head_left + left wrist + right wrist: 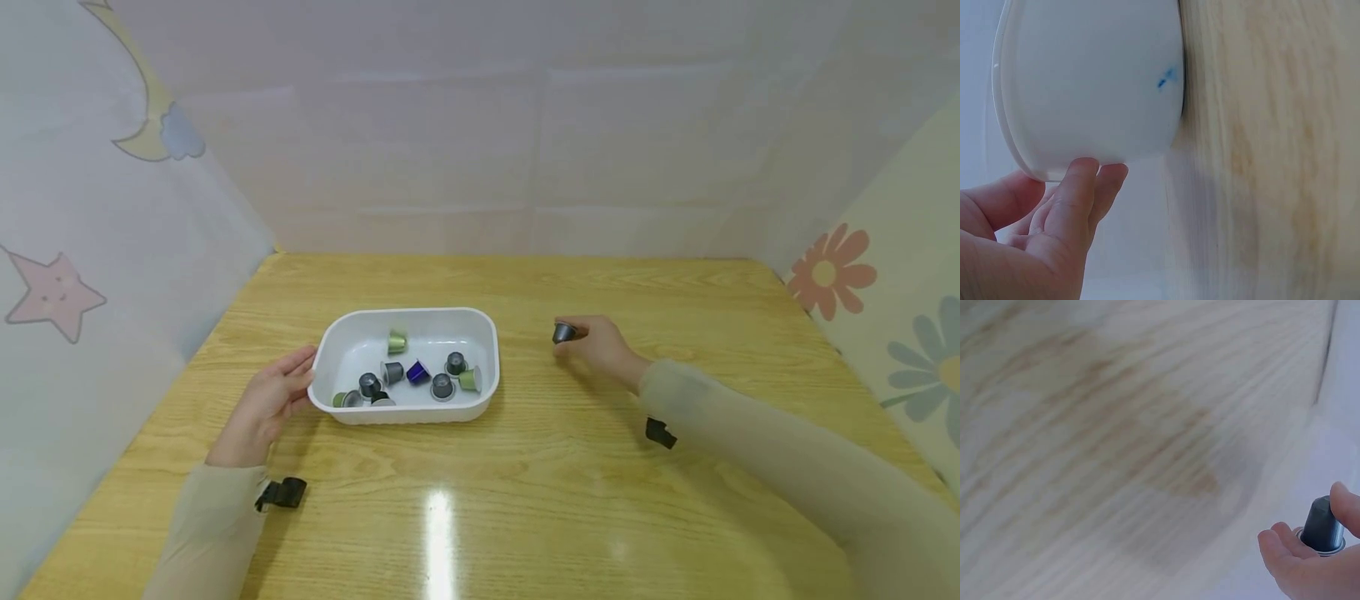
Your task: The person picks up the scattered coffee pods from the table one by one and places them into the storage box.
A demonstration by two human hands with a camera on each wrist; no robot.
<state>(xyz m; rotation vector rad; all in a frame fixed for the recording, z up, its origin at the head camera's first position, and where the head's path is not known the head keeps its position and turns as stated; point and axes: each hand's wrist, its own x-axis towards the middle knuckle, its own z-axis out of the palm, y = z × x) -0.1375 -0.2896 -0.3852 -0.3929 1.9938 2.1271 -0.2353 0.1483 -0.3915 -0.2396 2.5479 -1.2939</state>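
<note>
A white oblong tray stands on the wooden table and holds several coffee capsules, grey, green and one blue capsule. My left hand lies at the tray's left end with straight fingers touching its outer wall; the fingertips meet the rim. To the right of the tray my right hand pinches a dark grey capsule just above the table. The right wrist view shows that capsule between thumb and fingers.
The wooden table is enclosed by pale fabric walls at the back and both sides, with star, moon and flower prints. A glare spot lies on the table near its front edge.
</note>
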